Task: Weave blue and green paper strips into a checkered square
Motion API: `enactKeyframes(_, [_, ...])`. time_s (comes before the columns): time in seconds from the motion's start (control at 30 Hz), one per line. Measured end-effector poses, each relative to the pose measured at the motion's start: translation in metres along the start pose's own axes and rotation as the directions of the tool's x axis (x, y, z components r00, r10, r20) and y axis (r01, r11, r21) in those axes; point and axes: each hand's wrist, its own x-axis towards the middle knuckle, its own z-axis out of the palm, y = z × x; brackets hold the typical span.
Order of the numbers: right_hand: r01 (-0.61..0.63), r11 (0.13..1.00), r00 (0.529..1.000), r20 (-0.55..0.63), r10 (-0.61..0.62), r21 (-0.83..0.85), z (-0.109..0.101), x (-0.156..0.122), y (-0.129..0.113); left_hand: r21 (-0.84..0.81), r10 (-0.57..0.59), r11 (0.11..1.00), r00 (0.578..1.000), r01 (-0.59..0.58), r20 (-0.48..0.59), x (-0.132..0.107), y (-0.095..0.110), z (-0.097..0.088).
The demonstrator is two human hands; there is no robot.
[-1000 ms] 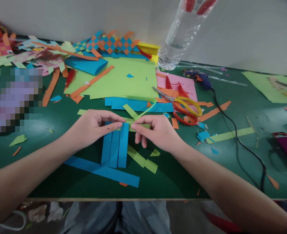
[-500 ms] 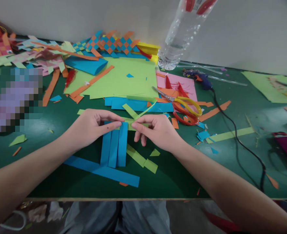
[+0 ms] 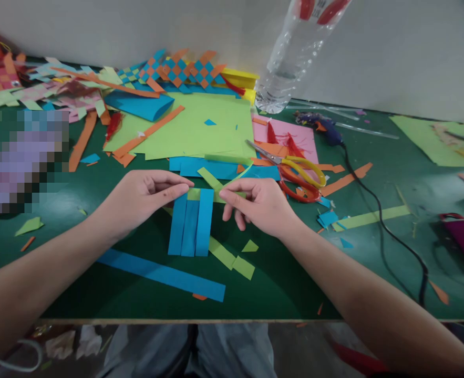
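Observation:
Three blue paper strips point(image 3: 190, 226) hang side by side from a light green paper strip point(image 3: 194, 194) that runs crosswise between my hands. The thumb and fingers of my left hand point(image 3: 148, 197) pinch the upper left corner of this piece, where blue and green meet. My right hand point(image 3: 255, 202) pinches the green strip at its right part, lower fingers curled loosely. More green strip ends point(image 3: 210, 178) stick up at an angle beside the right fingertips. Below on the table lie a long blue strip point(image 3: 164, 273) and green offcuts point(image 3: 243, 268).
Scissors point(image 3: 305, 170) with yellow and red handles lie behind my right hand. Green sheets point(image 3: 200, 126), woven paper fish point(image 3: 180, 68) and a plastic bottle point(image 3: 287, 68) stand or lie farther back. A blue glue gun point(image 3: 330, 131) trails a black cable point(image 3: 385, 226) along the right.
Both hands have lifted the blue and green paper piece slightly and shifted it right. My left fingers now cover less of it, and the long blue strip below shows more fully.

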Motion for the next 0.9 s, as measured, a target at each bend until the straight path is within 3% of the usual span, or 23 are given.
enactKeyframes(0.9, [0.043,0.997,0.999,-0.001,-0.043,-0.058,-0.0059,0.0032,0.0066,-0.041,-0.041,0.998,0.996,0.037,-0.079,0.0043,-0.0080,-0.0032])
